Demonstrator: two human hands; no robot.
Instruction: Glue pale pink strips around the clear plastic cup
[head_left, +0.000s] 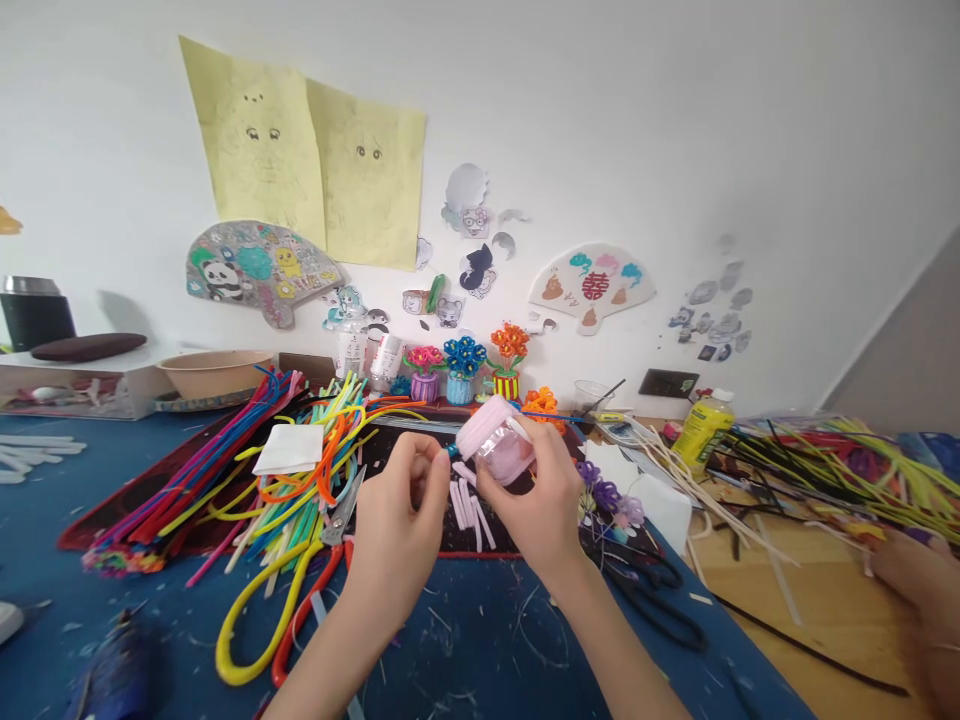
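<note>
My right hand [536, 490] holds a small clear plastic jar [504, 452], tilted, with pale pink fuzzy stem wrapped around its upper part. My left hand [409, 500] is closed in a pinch just left of the jar. A small dark teal piece [453, 452] shows at its fingertips, close to the jar; its kind is unclear. Below the jar, several short pale pink pipe cleaner pieces [469, 515] lie on a dark mat [442, 542]. Scissors with yellow and red handles [259, 640] lie beside my left forearm.
Bundles of coloured pipe cleaners [202, 460] lie at left. Pipe cleaner flower pots [461, 375] stand along the wall. Purple pipe cleaner flowers [600, 495] lie right of my right hand. A yellow bottle [703, 430] stands farther right. Another person's hand [911, 570] is at the right edge.
</note>
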